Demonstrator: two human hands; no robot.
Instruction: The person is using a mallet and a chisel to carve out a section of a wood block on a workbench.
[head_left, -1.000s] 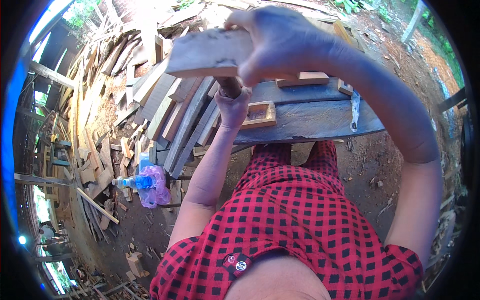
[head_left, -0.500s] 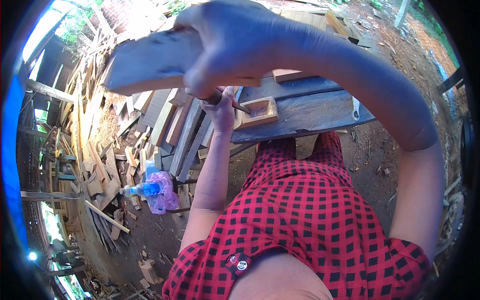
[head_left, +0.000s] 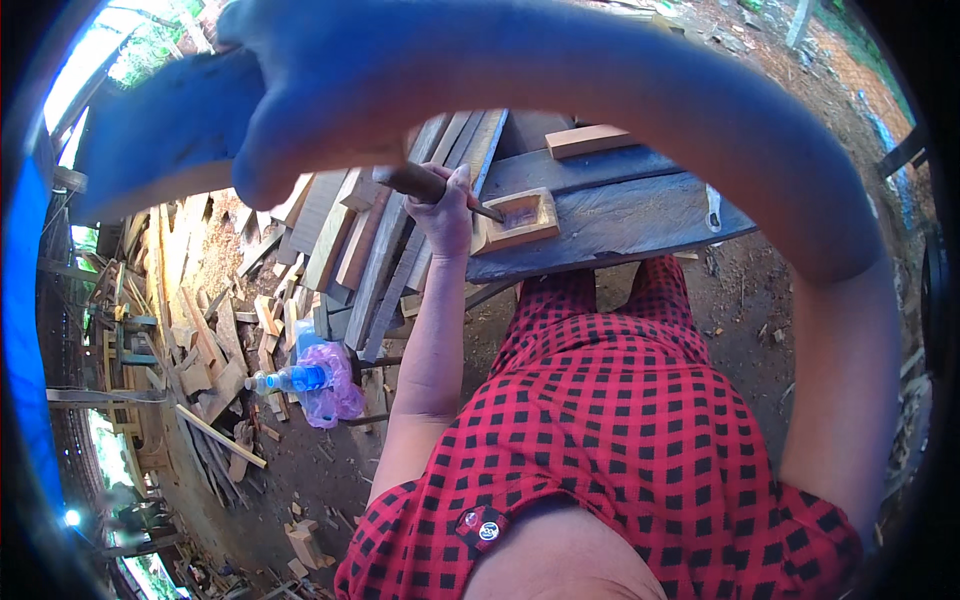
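Observation:
My left hand (head_left: 445, 215) is closed around the wooden handle of a chisel (head_left: 405, 182). The metal blade slants down to the right, and its tip rests inside the hollow of a small wooden block (head_left: 520, 236). That block lies on a dark plank bench (head_left: 620, 220) near its front edge. High above, close to the camera, my right hand (head_left: 320, 90) grips a thick wooden block (head_left: 165, 135) that reaches out to the left. The hand and this block are blurred, and part of the fingers is hidden.
Long boards (head_left: 395, 260) lie stacked left of the bench. A wrench (head_left: 713, 208) and a brown wood piece (head_left: 587, 140) rest on it. A plastic bottle (head_left: 295, 379) and purple bag (head_left: 335, 390) sit at lower left. Scrap wood (head_left: 205, 350) covers the ground beyond.
My right hand has lifted the thick block up and to the left, away from the chisel handle. The left hand, chisel and hollowed block stay nearly in place.

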